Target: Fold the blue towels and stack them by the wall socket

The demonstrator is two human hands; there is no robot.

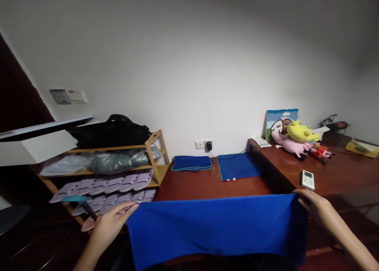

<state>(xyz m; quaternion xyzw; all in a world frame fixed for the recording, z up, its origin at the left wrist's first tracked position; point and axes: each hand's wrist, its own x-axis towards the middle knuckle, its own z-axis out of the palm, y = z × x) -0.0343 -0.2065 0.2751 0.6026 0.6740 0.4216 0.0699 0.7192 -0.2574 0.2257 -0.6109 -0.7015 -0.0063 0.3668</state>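
Both my hands hold up a blue microfibre towel (216, 227), stretched flat between them and hanging down towards me. My left hand (111, 227) pinches its upper left corner, and my right hand (314, 208) grips the upper right corner. Beyond the towel, on a reddish-brown wooden table (213, 184), lie a folded blue towel (192, 163) and a flatter, spread blue towel (238, 166). Both have green-edged hems. The lower part of the held towel is cut off by the bottom of the picture.
A bamboo shoe rack (156, 156) with lilac slippers (103, 186) and a black bag (111, 131) stands at the left. On a higher desk (334, 172) at the right are plush toys (296, 139) and a white remote control (307, 180). A charger (209, 146) sits in the wall socket.
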